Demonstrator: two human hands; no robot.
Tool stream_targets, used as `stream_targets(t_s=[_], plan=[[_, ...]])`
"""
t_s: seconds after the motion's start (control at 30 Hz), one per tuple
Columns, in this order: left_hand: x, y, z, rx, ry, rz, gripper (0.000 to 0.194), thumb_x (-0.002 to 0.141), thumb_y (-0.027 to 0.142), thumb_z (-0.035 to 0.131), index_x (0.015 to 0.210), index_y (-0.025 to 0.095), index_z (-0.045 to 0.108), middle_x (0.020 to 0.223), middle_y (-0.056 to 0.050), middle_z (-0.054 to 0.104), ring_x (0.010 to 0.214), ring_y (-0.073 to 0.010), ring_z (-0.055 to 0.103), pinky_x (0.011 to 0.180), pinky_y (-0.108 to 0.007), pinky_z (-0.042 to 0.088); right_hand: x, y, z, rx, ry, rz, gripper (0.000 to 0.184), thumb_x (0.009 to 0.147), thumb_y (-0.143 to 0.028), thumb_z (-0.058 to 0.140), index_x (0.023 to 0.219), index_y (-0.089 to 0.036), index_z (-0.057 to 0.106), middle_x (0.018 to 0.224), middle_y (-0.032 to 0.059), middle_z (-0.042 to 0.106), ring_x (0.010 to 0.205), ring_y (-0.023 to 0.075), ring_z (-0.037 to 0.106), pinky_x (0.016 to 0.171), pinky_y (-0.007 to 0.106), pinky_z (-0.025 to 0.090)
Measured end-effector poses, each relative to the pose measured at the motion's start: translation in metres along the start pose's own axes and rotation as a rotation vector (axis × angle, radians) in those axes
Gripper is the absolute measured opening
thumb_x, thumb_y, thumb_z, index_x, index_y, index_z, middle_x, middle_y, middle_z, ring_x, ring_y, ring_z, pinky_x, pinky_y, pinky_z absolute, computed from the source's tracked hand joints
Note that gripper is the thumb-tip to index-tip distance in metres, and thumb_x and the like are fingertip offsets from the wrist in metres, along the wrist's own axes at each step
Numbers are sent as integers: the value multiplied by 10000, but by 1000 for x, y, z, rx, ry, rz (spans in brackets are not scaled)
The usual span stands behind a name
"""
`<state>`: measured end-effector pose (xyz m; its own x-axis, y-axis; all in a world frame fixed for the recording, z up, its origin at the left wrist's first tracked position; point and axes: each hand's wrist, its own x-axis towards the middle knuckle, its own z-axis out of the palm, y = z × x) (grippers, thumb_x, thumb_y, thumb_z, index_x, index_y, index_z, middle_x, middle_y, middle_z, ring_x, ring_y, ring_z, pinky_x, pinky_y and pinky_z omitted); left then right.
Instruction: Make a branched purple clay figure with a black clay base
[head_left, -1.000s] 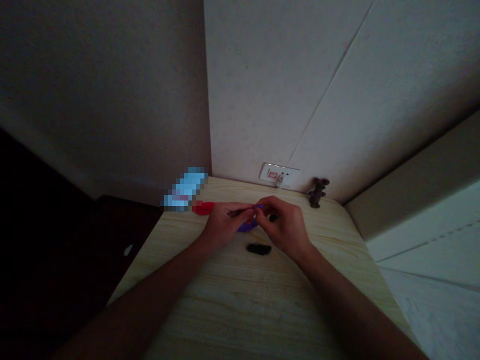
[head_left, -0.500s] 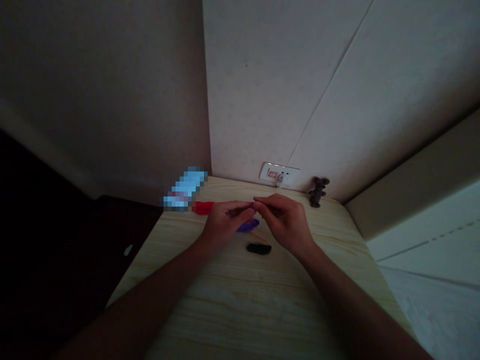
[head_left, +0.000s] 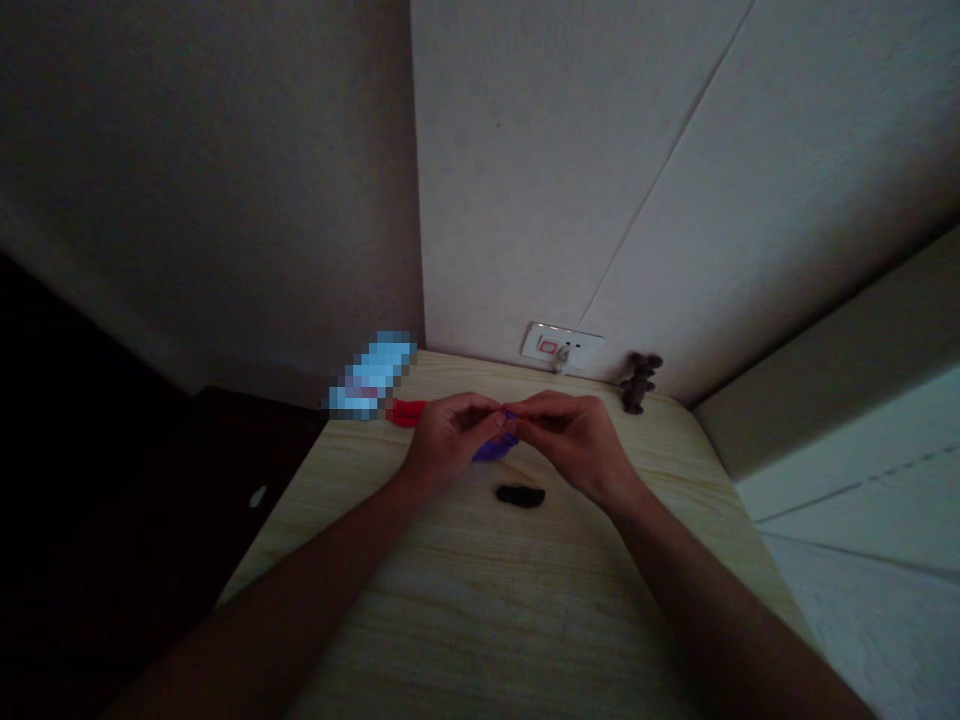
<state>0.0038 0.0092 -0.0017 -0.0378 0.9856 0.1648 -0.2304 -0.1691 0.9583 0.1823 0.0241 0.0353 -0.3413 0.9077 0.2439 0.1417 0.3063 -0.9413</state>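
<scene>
My left hand (head_left: 455, 438) and my right hand (head_left: 574, 440) meet fingertip to fingertip over the middle of the table. Thumbs and forefingers of both are pinched on a small purple clay-like piece (head_left: 509, 414). Just below the fingertips lies a larger purple lump (head_left: 493, 450), partly covered by my left hand; whether it joins the pinched piece I cannot tell. Nearer to me rests a soft-looking black strip (head_left: 520, 496). A red piece (head_left: 407, 412) sits behind my left hand, its right end hidden.
A phone-like bright slab (head_left: 373, 377), blurred out, stands at the table's back left corner. A small dark brown figure (head_left: 638, 383) is at the back right. On the wall behind is a socket plate (head_left: 562, 345). The wooden table (head_left: 480, 600) drops off at the left.
My right hand's fingers have shifted slightly and lowered at the pinch, and more purple shows between the fingertips. The pieces on the table stay where they were.
</scene>
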Motion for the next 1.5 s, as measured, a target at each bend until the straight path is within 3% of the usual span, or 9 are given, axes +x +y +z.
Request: stream_targets(t_s=[0.1, 0.27, 0.4, 0.53, 0.9, 1.07, 1.27, 1.5], plan=[[0, 1, 1, -22, -2, 2, 177, 724, 294, 886, 785, 161, 786, 745, -29, 778, 673, -143, 705, 673, -253, 567, 0, -3, -1, 4, 10, 13, 296, 740, -502, 919, 902, -258, 881, 895, 80, 819, 785, 225, 767, 735, 359, 641], [-2, 5, 0, -61, -39, -44, 234, 750, 348, 885, 825, 143, 802, 719, -46, 777, 644, -162, 713, 667, -280, 588, 1, -9, -4, -26, -46, -12, 235, 852, -474, 829, 902, -249, 877, 850, 56, 815, 775, 193, 746, 729, 321, 613], [-2, 0, -2, -139, -82, -105, 297, 757, 374, 883, 947, 148, 847, 801, -72, 814, 687, -183, 745, 704, -302, 613, 4, -4, -7, 90, 33, 115, 278, 770, -463, 890, 897, -217, 866, 774, 41, 817, 680, 180, 734, 656, 309, 611], [-2, -6, -3, -150, -91, -124, 370, 750, 384, 895, 1046, 166, 857, 879, -88, 836, 748, -207, 771, 749, -330, 634, 6, -2, -8, 136, 108, 142, 283, 711, -455, 930, 814, -206, 844, 735, 33, 808, 648, 166, 726, 654, 300, 621], [1, -5, -1, -227, -20, -165, 396, 665, 374, 969, 991, 172, 866, 905, -98, 844, 787, -226, 794, 792, -362, 658, 0, -8, -2, -68, 82, -67, 169, 869, -373, 800, 883, -209, 839, 848, 67, 830, 740, 201, 774, 717, 328, 644], [1, -6, -2, -204, -26, -154, 503, 662, 372, 974, 1098, 158, 842, 1037, -120, 843, 894, -249, 808, 879, -382, 639, 0, -3, -1, -48, 61, -58, 227, 825, -427, 857, 873, -210, 810, 917, 77, 826, 787, 211, 766, 755, 351, 647], [0, -6, -1, -231, -51, -160, 529, 711, 410, 936, 1160, 156, 821, 1146, -141, 824, 998, -266, 794, 925, -386, 611, 1, 1, -1, -77, 80, -57, 338, 788, -498, 884, 930, -207, 787, 807, 51, 778, 693, 184, 707, 675, 322, 609], [-1, 0, 0, -140, -64, -164, 529, 702, 397, 942, 1147, 141, 813, 953, -112, 843, 831, -214, 783, 779, -306, 592, 0, -2, -3, -203, 40, -143, 319, 789, -487, 894, 925, -210, 816, 859, 58, 740, 664, 158, 653, 639, 307, 559]])
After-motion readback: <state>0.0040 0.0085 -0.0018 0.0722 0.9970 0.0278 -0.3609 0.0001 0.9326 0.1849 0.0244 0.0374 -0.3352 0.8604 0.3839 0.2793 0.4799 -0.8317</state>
